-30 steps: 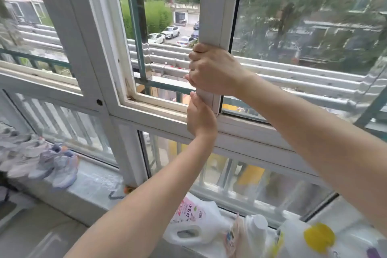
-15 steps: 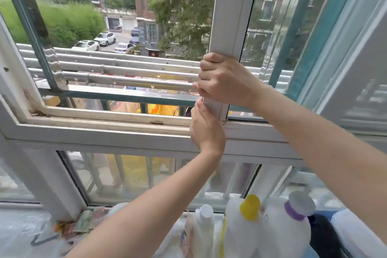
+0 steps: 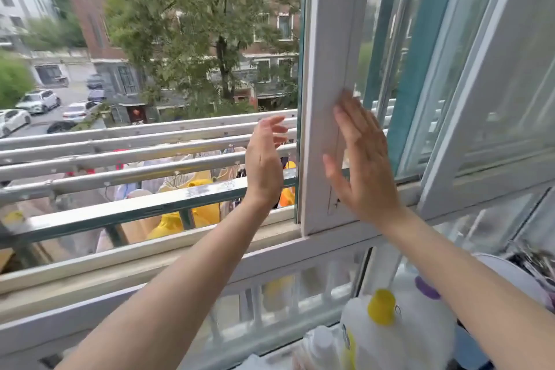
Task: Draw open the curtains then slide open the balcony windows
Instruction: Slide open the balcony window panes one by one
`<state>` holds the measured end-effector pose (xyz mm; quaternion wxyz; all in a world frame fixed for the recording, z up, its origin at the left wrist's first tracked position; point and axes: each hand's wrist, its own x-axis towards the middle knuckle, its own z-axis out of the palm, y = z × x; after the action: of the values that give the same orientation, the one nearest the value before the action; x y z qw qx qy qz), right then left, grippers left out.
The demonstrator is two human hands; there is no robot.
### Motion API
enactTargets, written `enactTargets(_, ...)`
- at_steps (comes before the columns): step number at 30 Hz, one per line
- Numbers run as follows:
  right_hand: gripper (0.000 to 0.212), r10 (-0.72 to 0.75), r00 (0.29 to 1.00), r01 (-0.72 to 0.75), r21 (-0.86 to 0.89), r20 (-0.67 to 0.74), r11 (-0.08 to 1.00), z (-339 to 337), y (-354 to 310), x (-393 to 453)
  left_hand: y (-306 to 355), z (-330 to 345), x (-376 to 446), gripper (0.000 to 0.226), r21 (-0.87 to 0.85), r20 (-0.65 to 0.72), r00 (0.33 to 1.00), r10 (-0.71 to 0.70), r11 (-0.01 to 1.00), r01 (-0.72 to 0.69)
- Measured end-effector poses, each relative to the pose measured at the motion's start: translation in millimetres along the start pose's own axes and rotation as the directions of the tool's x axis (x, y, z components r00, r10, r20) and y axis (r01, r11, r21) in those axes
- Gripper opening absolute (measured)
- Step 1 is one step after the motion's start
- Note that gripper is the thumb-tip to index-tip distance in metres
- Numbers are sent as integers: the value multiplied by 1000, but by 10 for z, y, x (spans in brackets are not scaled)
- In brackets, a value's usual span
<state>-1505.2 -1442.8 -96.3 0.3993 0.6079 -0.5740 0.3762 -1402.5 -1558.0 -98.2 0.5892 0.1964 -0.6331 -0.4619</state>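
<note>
The window sash [image 3: 327, 99] stood slid aside. The right hand [image 3: 365, 168] lay flat against it, grip open. The left hand [image 3: 265, 159] hovered beside it, open, holding nothing.

window sash [image 3: 326, 69] sitting right of the open gap, railing bars [image 3: 120, 156] lying outside behind it. left hand [image 3: 264, 162] hovering left of sash stile, right hand [image 3: 365, 165] lying flat on it. bottles [image 3: 390, 330] standing below on the sill.

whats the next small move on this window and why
Probably press the right hand flat against the sash and push it a little further right. Both hands are open, the left hand is off the frame, and the sash seems to stand short of the blue-green post, so some travel may remain.
</note>
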Motion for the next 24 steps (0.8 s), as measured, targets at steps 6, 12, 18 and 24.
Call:
enactTargets(6,76,324,933,-322,-39,154,946,91,-280,-250,457,134,267,65,116,358,877,320,917,-382)
enactTargets(12,81,419,871,-406,-103,257,908,82,-500,-355,756,284,340,80,149,360,823,439,844,-515)
enactTargets(18,91,563,820,-545,-165,98,822,285,-774,-259,797,243,287,81,205,384,827,410,836,-509)
enactTargets(24,93,635,772,-611,-240,31,755,427,-917,-154,796,171,342,85,165,455,790,410,833,-528)
